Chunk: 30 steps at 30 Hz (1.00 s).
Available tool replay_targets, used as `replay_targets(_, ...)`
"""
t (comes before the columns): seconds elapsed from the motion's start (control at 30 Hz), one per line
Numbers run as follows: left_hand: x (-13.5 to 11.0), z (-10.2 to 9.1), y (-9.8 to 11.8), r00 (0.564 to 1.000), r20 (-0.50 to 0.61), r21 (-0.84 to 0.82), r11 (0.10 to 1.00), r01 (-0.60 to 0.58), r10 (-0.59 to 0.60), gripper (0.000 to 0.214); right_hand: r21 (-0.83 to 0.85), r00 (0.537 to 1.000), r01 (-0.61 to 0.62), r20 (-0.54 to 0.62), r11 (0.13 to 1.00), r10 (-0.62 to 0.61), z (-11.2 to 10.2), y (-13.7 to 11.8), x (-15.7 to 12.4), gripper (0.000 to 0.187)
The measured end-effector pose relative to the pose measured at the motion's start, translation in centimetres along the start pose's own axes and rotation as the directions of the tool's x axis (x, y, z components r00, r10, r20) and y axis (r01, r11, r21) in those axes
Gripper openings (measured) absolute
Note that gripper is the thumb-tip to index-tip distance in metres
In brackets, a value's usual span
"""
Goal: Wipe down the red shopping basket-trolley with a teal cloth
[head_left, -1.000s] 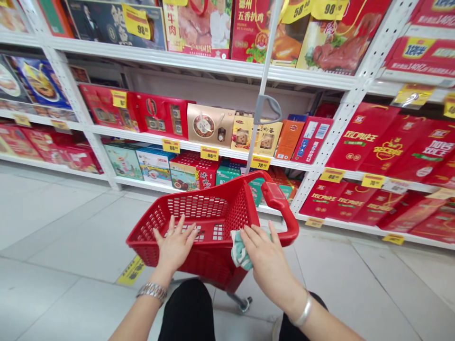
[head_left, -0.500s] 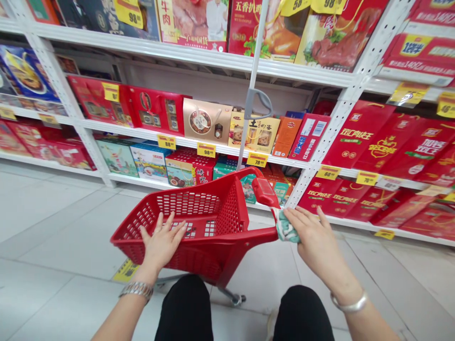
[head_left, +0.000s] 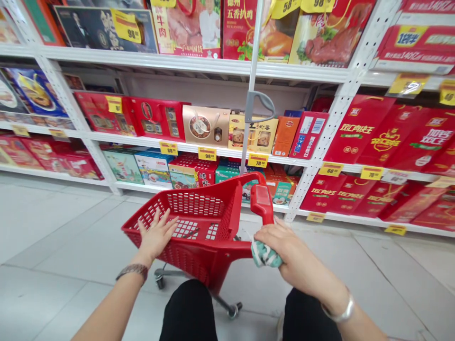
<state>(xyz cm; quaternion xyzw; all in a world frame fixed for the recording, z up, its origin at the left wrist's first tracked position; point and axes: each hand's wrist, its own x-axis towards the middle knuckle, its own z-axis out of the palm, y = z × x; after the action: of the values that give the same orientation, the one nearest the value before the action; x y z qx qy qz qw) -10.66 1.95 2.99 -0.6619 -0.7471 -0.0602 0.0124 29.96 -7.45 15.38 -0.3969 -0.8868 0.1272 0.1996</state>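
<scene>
In front of my knees stands a red plastic shopping cart (head_left: pixel 213 251) with a perforated basket. My left hand (head_left: pixel 158 234) lies over its near rim at the left, fingers spread and pointing into the basket. At the handle's near corner, my right hand (head_left: pixel 280 244) grips a crumpled green-and-white cloth (head_left: pixel 265 255), pressing it against the red plastic. The cloth covers part of the handle bar. Farther along, the thick red grip of the handle (head_left: pixel 262 198) shows bare.
White shelves (head_left: pixel 199 66) with boxed foods and yellow price tags run behind the cart. A metal pole (head_left: pixel 252 61) with a grey hook rises in front of them. Red gift bags (head_left: pixel 351 128) fill the right-hand shelves. Cart casters (head_left: pixel 233 310) rest on grey floor tiles near my legs.
My right hand and the cloth have moved left and downward round the handle's near corner. The cart has turned slightly, and my left hand has shifted a little left on the rim.
</scene>
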Motion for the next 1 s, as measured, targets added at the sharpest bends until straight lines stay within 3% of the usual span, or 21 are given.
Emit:
replay_targets(0.23,0.2,-1.4,1.1,0.98,-0.114,-0.047,0.986,0.159,-0.164,0.056,0.132,0.997,0.026,0.062,0.991,-0.034,1.1,-4.1,-1.2,0.074)
replay_targets(0.37,-0.4,-2.5,4.1,0.959,-0.203,-0.17,0.971,0.166,-0.199,0.061,0.145,0.992,0.105,0.047,0.984,-0.113,2.5,-4.6,-1.9,0.072)
replay_targets(0.47,-1.9,-3.5,7.5,0.958,-0.22,-0.348,0.932,0.099,-0.184,0.06,0.137,0.957,0.291,-0.019,0.947,-0.291,4.5,-3.6,-2.4,0.072)
replay_targets(0.6,-7.5,-5.7,12.4,0.968,-0.252,-0.585,0.797,-0.151,-0.002,0.063,0.118,0.879,0.471,-0.143,0.874,-0.455,4.9,-2.4,-2.7,0.077)
replay_targets(0.7,-12.7,-7.7,15.4,0.889,-0.4,-0.516,0.747,-0.419,0.222,0.072,0.006,0.913,0.382,-0.154,0.924,-0.377,3.3,-2.9,-2.7,0.079)
replay_targets(0.77,-15.0,-8.6,17.1,0.84,-0.441,-0.425,0.75,-0.506,0.317,0.08,-0.041,0.957,0.277,-0.083,0.96,-0.279,2.3,-3.6,-2.5,0.081)
replay_targets(0.9,-15.7,-8.6,19.2,0.78,-0.46,-0.266,0.771,-0.578,0.425,0.09,-0.054,0.978,0.21,0.026,0.976,-0.209,1.8,-3.9,-2.5,0.091)
replay_targets(1.0,-14.6,-7.9,19.5,0.745,-0.48,-0.179,0.779,-0.601,0.464,0.098,-0.121,0.986,0.165,0.001,0.979,-0.166,1.8,-2.6,-3.1,0.092)
